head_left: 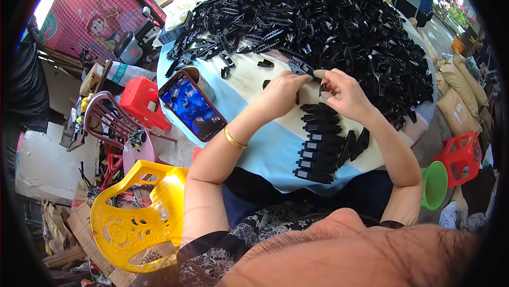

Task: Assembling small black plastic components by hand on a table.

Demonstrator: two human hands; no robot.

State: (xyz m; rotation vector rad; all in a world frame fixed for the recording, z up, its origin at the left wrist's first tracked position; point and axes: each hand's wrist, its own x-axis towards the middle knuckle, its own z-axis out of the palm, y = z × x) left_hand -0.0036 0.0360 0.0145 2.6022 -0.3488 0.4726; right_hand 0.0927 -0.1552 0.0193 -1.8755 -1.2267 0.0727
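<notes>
My left hand (284,94), with a gold bangle at the wrist, is closed in a pinch over the round table. What it grips, if anything, is hidden by the fingers; a black-grey plastic clip (301,67) shows just beyond its fingertips. Close beside it, my right hand (347,95) pinches a small black plastic piece (322,89) between thumb and fingers, and its fingertips look covered. Below both hands runs a neat row of black plastic clips (318,151), laid side by side. Two loose black pieces (347,146) lie slantwise at the row's right.
A large heap of black plastic parts (318,16) covers the table's far side. A phone with a lit screen (192,106) leans against a round container (204,83) at left. Around the table stand a yellow chair (119,234), red stools (140,101) and a green bucket (435,186).
</notes>
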